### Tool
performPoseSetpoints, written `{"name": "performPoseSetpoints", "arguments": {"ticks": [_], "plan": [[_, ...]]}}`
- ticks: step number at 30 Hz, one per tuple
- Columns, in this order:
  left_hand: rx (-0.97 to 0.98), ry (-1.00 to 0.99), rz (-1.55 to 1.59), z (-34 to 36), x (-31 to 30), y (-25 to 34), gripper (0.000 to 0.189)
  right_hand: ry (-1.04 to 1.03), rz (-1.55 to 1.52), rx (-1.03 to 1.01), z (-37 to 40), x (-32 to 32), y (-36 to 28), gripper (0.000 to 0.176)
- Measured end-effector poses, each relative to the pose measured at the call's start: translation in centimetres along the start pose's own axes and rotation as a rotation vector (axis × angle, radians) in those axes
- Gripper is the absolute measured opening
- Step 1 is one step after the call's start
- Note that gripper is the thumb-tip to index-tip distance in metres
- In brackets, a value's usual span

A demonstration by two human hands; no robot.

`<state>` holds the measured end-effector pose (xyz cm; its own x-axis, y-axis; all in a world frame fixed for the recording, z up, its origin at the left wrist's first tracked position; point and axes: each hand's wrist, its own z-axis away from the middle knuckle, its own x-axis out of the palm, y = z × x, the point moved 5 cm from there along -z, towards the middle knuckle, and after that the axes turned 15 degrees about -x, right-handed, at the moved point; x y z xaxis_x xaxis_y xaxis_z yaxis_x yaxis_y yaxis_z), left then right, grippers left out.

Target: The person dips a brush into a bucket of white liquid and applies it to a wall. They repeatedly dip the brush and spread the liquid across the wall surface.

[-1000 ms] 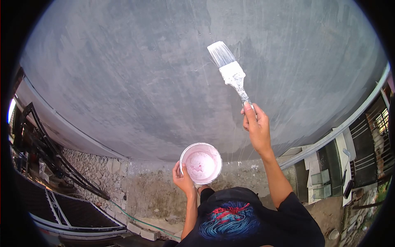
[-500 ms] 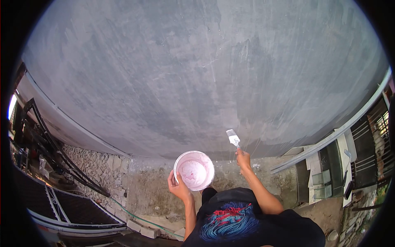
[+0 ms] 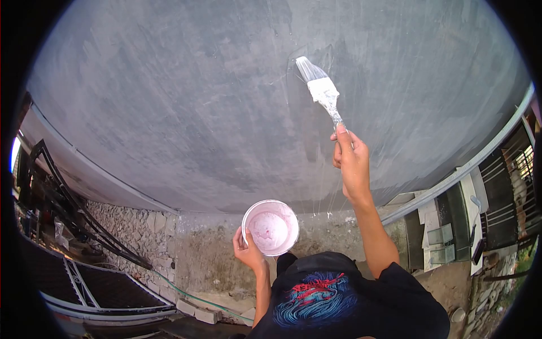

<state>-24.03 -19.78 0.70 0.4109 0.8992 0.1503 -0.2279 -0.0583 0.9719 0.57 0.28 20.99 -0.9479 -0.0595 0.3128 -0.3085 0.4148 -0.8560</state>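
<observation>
My right hand point(image 3: 351, 161) grips the handle of a paintbrush point(image 3: 323, 92), raised high in front of the grey wall point(image 3: 214, 113). White paint coats the brush's ferrule and lower bristles, and its bristle tips overlap a darker, wet-looking patch on the wall. Lower down, my left hand point(image 3: 249, 251) holds a white bucket point(image 3: 294, 226) by its left side, thumb over the rim and fingers around the outside. Pale pinkish-white paint lies in the bottom of the bucket and smears its inner wall.
Concrete ground point(image 3: 209, 248) runs along the wall's foot, with rubble point(image 3: 130, 226) at the left. A black metal frame point(image 3: 79, 203) leans there, and a green hose point(image 3: 192, 298) crosses the ground. Boards and panels point(image 3: 440, 243) stand at the right beside a pale rail point(image 3: 468, 164).
My right hand has lifted the paintbrush from low by the wall's base to much higher on the wall. The bucket in my left hand has shifted slightly right and up.
</observation>
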Motion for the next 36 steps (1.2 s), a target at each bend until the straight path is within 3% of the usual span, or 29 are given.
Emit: {"name": "performPoseSetpoints", "arguments": {"ticks": [5,7,11,13,17,20,22,23,25,29,36], "plan": [[0.014,0.009,0.008,0.0,-0.5,-0.1,0.030,-0.005,0.042,-0.101,-1.4,-1.5,-2.8,0.040],[0.003,0.021,0.009,0.2,-0.8,0.0,0.030,0.141,0.211,-0.234,-1.8,-2.7,-3.2,0.039],[0.012,0.029,0.002,0.1,-1.2,-0.2,0.029,0.137,0.122,-0.194,-2.5,-3.4,0.9,0.040],[0.014,0.025,0.004,-0.1,-0.9,-0.2,0.029,0.018,0.199,-0.108,-1.3,-3.1,4.6,0.039],[-0.003,0.031,0.010,0.5,-0.8,0.2,0.029,0.020,0.389,-0.012,4.3,-4.0,14.4,0.039],[-0.002,0.034,0.009,0.7,-1.0,0.2,0.029,0.034,0.515,0.078,8.6,-5.0,18.3,0.048],[0.006,0.029,0.006,0.6,-1.0,0.1,0.029,0.066,0.499,0.286,11.5,-6.6,22.5,0.046],[0.006,0.031,0.013,0.5,-1.2,-0.1,0.029,0.068,0.500,0.283,12.7,-7.4,23.8,0.046],[0.008,0.032,0.029,0.5,-1.2,-0.2,0.029,0.115,0.378,0.547,14.7,-8.7,26.7,0.037],[0.004,0.038,0.028,0.7,-1.4,0.4,0.029,0.096,0.322,0.596,12.4,-7.9,22.5,0.036],[0.020,0.022,0.025,0.9,-1.5,0.2,0.029,-0.064,0.127,0.121,1.7,-0.7,5.4,0.044]]}}
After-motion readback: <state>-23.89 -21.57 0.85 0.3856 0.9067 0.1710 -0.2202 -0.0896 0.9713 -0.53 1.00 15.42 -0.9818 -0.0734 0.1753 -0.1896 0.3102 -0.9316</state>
